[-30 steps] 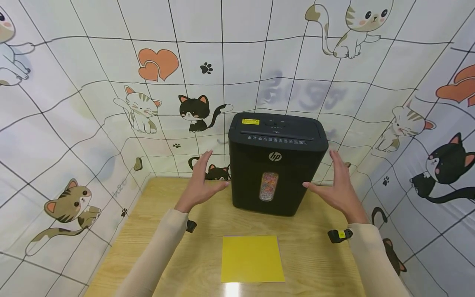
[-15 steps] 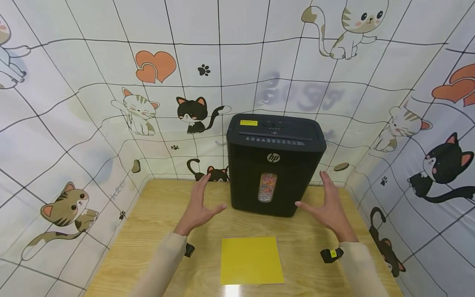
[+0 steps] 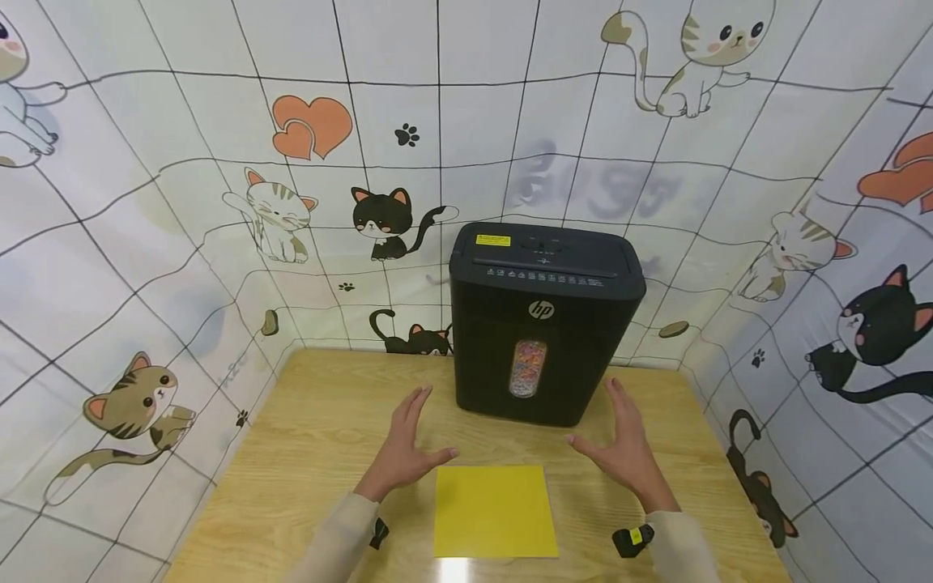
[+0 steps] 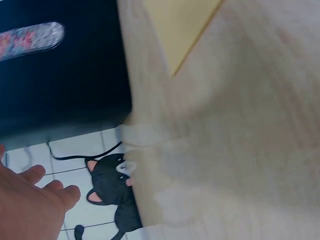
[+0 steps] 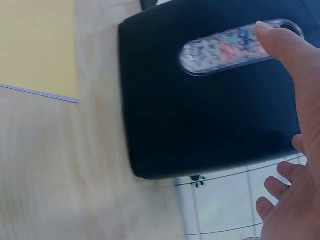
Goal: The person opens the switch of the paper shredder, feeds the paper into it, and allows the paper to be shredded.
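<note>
Apart, shredder (image 3: 547,327), yellow sheet (image 3: 496,512), tabletop (image 3: 499,444) between edges

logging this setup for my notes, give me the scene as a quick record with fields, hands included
machine: black hp shredder, upright toward the back
front window: multicoloured scraps visible behind it
paper: yellow sheet, flat in front of the shredder
left hand: fingers extended, holding nothing
right hand: fingers extended, holding nothing
surface: wood-look table
backdrop: white cat-print covering with grid lines
</note>
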A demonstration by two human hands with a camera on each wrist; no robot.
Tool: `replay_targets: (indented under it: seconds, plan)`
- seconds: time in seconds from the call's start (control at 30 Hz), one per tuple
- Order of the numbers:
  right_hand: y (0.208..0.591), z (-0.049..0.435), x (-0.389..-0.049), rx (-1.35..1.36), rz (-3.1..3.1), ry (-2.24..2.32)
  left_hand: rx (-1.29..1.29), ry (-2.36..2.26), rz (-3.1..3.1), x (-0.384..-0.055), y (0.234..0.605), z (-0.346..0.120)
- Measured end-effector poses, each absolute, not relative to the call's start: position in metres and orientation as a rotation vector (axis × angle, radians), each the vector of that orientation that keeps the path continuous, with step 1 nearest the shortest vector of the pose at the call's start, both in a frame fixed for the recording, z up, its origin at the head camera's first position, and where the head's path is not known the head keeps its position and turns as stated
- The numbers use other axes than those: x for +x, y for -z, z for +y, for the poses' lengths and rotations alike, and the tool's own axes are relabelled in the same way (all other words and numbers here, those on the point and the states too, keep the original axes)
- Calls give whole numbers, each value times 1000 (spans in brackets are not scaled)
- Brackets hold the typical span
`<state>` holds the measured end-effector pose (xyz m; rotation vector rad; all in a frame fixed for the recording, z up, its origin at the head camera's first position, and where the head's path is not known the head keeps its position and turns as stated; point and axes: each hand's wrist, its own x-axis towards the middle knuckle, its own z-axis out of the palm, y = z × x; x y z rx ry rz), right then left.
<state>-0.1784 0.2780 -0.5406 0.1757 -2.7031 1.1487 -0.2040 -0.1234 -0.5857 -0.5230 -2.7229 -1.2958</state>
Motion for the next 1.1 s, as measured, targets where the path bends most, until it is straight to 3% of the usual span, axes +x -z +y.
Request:
replay_targets:
  seconds: [0.3,1.1]
  plan:
    - [574,257,-170,206,-2765,-1139,-563,1214,-2811,-195,616,-118]
    - [643,209,-141,375,-2932,-1170,-821,1100,-2965,-152,645,-90]
